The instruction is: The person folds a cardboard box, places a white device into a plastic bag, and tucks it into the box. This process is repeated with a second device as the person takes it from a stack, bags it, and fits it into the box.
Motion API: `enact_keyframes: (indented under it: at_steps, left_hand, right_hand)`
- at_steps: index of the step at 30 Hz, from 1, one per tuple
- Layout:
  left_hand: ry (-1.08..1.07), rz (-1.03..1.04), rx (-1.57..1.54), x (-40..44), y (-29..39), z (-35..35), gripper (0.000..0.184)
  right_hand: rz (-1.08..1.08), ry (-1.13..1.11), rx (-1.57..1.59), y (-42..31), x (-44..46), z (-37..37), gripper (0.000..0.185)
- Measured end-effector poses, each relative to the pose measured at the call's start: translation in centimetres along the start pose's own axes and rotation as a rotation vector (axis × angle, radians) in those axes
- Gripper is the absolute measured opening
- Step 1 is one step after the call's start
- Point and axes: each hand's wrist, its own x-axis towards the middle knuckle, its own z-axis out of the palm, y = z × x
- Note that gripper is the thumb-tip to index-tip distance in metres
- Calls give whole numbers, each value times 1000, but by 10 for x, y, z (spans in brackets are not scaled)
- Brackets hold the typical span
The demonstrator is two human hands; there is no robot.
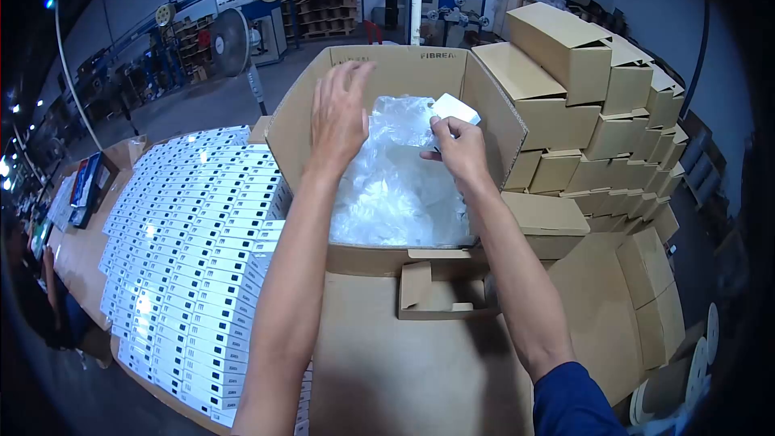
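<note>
the right hand (460, 145) is pinching a small white piece (457, 110) between thumb and fingers, holding it over the right side of a large open carton (408, 258). the left hand (339, 109) is hovering above the carton's left side, its fingers loosely spread and grasping nothing. clear plastic bags (383, 198) are lying inside the carton. a small open box (440, 307) is sitting just in front of it, rows of white boxes (190, 242) are covering the table's left side, and closed brown boxes (593, 121) are standing stacked at the right.
</note>
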Motion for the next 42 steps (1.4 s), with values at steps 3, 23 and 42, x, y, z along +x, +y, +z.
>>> enact_keyframes:
  at_steps: [3,23,42]
  left_hand:
    - [-142,131,12,-6,6,-21,82]
    - [50,-67,-431,-40,32,-43,20]
    - [334,-560,-599,-198,178,-146,18]
  right_hand:
    - [47,-93,197,-16,-13,-4,34]
    - [195,-195,463,-63,-57,-6,34]
    - [-176,122,-215,-10,-317,-68,12]
